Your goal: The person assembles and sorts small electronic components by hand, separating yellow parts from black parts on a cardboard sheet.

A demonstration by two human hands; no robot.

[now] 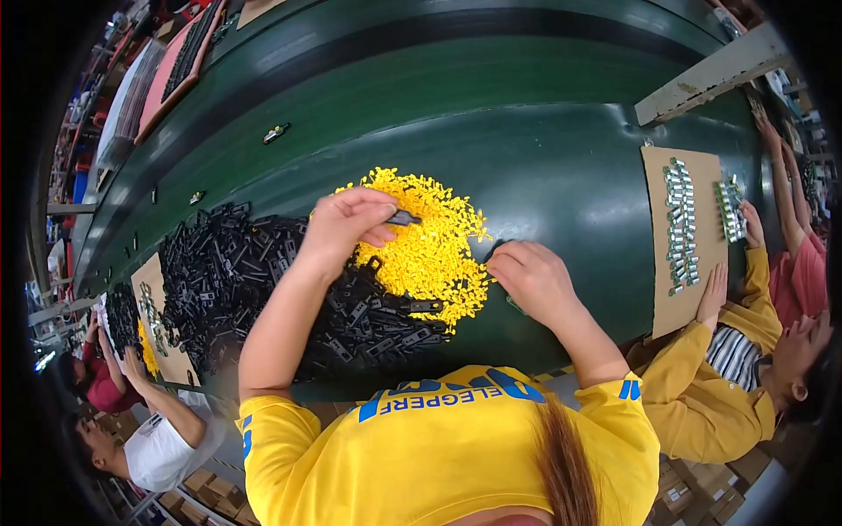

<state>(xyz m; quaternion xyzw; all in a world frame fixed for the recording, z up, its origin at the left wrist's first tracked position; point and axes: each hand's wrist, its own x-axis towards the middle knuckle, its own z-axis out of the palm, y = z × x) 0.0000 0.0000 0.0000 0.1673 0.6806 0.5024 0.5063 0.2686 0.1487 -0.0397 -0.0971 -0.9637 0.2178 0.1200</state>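
Black plastic piece (404, 217): one, slim and dark, held in the air over the yellow pile (421, 254), ahead of the wearer's chest.
Left hand (346, 226): its grip is closed to a pinch, thumb and fingers on one end of the black plastic piece, the other end pointing right.
Right hand (533, 279): at the yellow pile's right edge, fingers drawn together; a dark bit shows at their tips, but I cannot tell whether the grip holds it.
Slip risk: the pinch takes only one end, so a loose hold or a knock could drop the piece among the yellow bits.
Mixing risk: the black pile (232, 289) meets the yellow pile, and some black parts lie over its near edge; a forearm brushing through could blend the two.
Scatter risk: the yellow bits are tiny and loosely heaped, so a sweep of the right hand could spread them over the green table (579, 193).
Pile count: one yellow and one black before the wearer, the black partly hidden by the left arm; the pieces in each overlap too much to count.
Card count: two brown sheets, one at right (662, 307) and one at left (182, 361); the right one bears rows of small silver-and-green parts (677, 223), too crowded to count surely.
Far belt count: two silver-bodied units (275, 133) show clearly; darker specks farther left are too small to number.
Co-workers: at least four, two at right (724, 386) and two at left (162, 451).
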